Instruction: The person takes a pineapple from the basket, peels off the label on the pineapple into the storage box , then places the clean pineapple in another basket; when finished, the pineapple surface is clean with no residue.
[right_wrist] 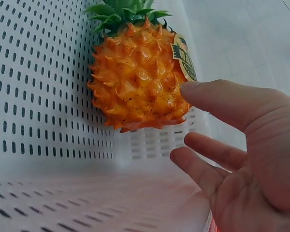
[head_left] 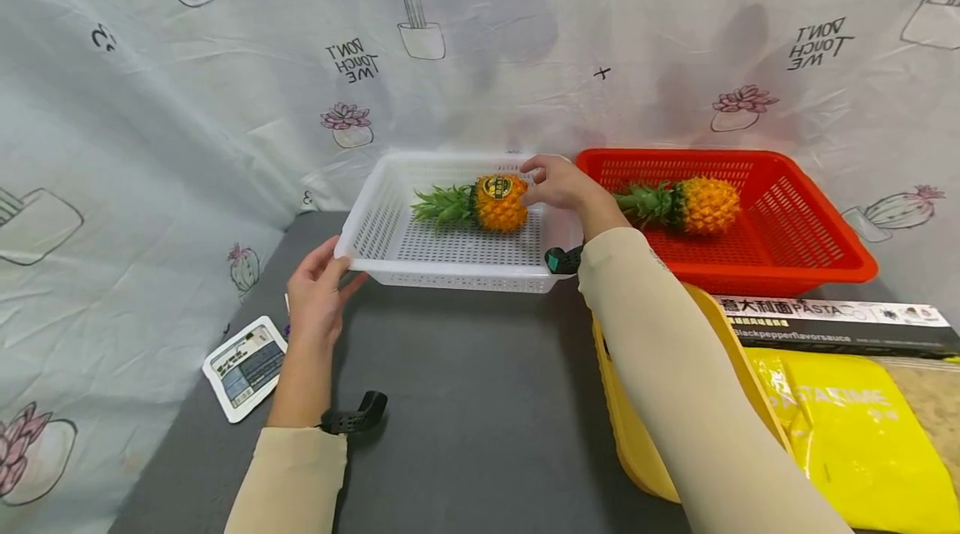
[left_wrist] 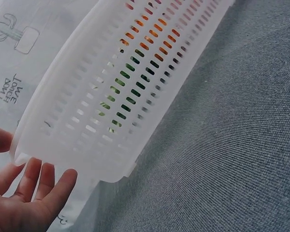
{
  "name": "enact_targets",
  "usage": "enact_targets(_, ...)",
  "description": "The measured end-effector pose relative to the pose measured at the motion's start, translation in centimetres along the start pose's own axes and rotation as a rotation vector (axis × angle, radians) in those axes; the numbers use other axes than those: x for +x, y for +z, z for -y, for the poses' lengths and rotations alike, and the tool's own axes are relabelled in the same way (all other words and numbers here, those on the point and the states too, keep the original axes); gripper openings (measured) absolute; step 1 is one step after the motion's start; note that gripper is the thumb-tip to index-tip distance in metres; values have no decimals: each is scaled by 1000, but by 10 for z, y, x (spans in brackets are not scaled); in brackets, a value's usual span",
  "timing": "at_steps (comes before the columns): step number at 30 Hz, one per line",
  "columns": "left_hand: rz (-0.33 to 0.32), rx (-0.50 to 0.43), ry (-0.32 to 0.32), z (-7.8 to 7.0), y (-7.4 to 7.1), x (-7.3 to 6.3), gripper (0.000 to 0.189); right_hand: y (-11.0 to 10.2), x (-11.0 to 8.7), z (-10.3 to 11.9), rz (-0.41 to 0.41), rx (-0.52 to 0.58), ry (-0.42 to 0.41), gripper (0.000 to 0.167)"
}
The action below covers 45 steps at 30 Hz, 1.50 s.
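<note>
A white perforated basket (head_left: 465, 267) holds a small orange pineapple (head_left: 506, 216) that lies on its side, green leaves to the left and a black-and-gold label on its skin. At the basket's front left corner, my left hand (head_left: 318, 301) grips the rim, thumb over the top and fingers beneath. The left wrist view shows these fingers (left_wrist: 63, 193) beside the slotted wall. My right hand (head_left: 564, 184) hovers over the basket's right end with loosely bent, spread fingers. In the right wrist view its thumb (right_wrist: 222, 99) is right at the pineapple's base, and the other fingers hang apart from it.
To the right stands a red basket (head_left: 795, 217) with another pineapple (head_left: 708, 205). A yellow basket (head_left: 637, 442) sits partly under my right forearm. Farther right lie a black-and-white pasta box (head_left: 847, 338) and a yellow bag (head_left: 862, 434). A white labelled pack (head_left: 243, 367) lies left.
</note>
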State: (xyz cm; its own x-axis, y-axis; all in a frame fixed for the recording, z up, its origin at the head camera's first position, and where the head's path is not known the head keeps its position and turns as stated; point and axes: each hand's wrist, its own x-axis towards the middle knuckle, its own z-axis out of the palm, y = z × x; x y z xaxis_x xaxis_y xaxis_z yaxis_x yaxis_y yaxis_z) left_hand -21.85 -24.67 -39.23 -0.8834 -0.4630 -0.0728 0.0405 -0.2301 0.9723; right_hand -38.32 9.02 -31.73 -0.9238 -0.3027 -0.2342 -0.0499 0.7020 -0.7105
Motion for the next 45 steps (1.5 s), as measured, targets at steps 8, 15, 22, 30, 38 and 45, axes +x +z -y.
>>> enact_targets(8, -16, -36, -15, 1, -3, -2, 44, 4, 5, 6, 44, -79, -11, 72)
enact_targets(15, -11, -63, -22, -1, 0, 0, 44, 6, 7, 10, 55, -122, -19, 80)
enact_targets(22, 29, -30, -4, -2, 8, 0, 44, 2, 13, 8, 53, -142, -29, 85)
enact_targets(30, 33, -32, -18, -2, 7, 0, 45, 4, 18, 6, 86, -157, -28, 90)
enact_targets(38, 9, -45, -25, -1, 4, 2, 43, 9, 21, 5, 92, -157, -66, 79)
enact_targets(45, 15, -24, -26, 0, 0, 3, 44, 12, 27, 2, 86, -157, -63, 76)
